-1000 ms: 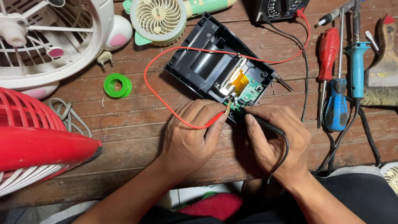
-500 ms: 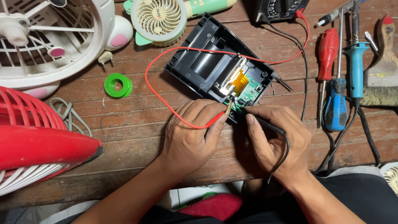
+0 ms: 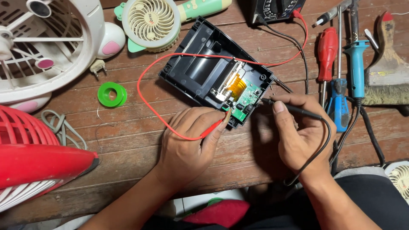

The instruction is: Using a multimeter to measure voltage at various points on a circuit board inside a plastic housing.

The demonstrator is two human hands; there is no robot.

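Head camera, looking down at a brown wooden plank table (image 3: 128, 140). An opened black plastic device casing (image 3: 204, 64) lies with its long axis running from ten o'clock to four o'clock; inside, at its four o'clock end, sit a small green circuit board (image 3: 246, 100) and an orange ribbon cable (image 3: 237, 85). The left hand (image 3: 187, 145), at six o'clock of the board, pinches a red test probe (image 3: 215, 126) against it. The right hand (image 3: 298, 136), at four o'clock, grips a black test probe (image 3: 294, 109), tip touching the board's edge. Both hands are equally near.

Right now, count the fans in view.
4: white fan top left, red fan lower left, handheld fan top centre, part of one at the right edge. More may lie out of frame.
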